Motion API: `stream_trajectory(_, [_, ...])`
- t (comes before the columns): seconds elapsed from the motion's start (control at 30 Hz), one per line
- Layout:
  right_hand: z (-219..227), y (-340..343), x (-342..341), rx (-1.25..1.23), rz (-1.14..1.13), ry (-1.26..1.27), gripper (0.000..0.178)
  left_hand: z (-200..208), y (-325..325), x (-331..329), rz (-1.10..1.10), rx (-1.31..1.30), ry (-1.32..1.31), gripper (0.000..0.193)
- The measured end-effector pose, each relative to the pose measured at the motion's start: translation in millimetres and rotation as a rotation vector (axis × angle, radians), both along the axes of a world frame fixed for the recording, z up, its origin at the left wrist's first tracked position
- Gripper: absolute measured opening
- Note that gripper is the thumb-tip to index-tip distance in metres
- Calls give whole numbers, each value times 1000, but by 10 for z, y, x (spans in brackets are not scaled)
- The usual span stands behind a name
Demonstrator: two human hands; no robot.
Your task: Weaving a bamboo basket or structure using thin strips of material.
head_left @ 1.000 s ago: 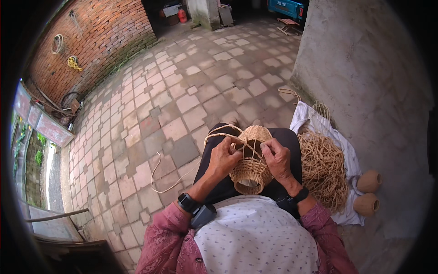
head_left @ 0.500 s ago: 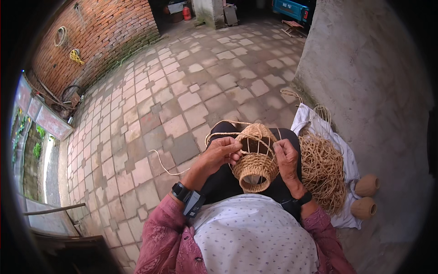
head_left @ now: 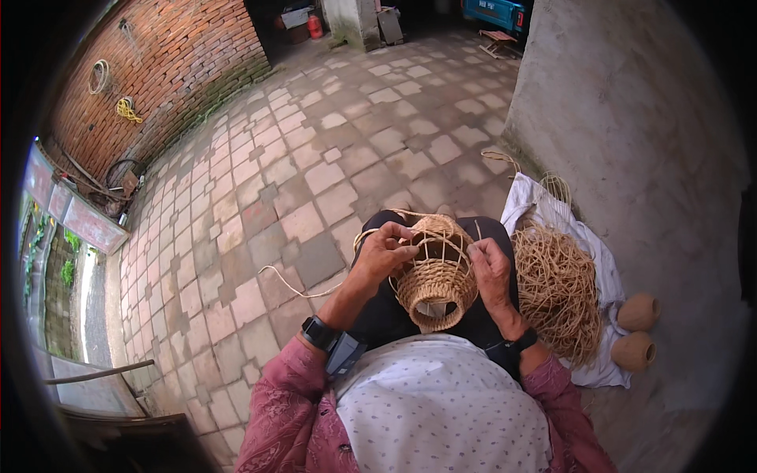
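Note:
A tan woven basket (head_left: 433,293) of twisted straw cord lies in my lap, with its round mouth toward me. Thin upright strands show across an unwoven gap around its middle. My left hand (head_left: 384,254) is at the gap's left side, thumb and forefinger closed around a strand of straw cord (head_left: 368,232). Against the basket's right edge, my right hand (head_left: 492,273) pinches the basket beside the upright strands. The exact grip of its fingertips is partly hidden. A loose tail of cord trails left over the paving.
To my right, a tangled heap of straw cord (head_left: 553,296) lies on a white cloth (head_left: 597,272). Two small round tan pots (head_left: 637,312) sit beside it, near a grey wall (head_left: 623,126). Paving (head_left: 260,213) stretches ahead to a brick wall (head_left: 181,71).
My left hand has lifted slightly and its fingers have spread from a tight pinch to a looser hold on the cord. My right hand stays by the basket's edge. The view has shifted slightly.

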State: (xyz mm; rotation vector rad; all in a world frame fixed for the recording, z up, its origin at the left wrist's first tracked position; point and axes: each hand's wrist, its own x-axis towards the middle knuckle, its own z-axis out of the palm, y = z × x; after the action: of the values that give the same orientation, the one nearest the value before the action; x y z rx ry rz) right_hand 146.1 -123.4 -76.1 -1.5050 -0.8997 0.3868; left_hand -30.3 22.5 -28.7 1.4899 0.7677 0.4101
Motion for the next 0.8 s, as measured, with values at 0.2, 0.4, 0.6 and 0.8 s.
stream_trajectory(0.2, [13,0,7,-2,25,11,17,-18,-208,-229,191,778,392,16])
stream_trajectory(0.4, [62,-10,-9,-20,48,13,16,-345,51,-482,294,614,238,20])
stream_trajectory(0.6, [-72,-35,85,7,-5,2,15,-79,-36,-354,131,672,121,23])
stream_trajectory(0.8, [-43,-8,49,-11,26,14,15,-14,-60,-93,79,853,169,15])
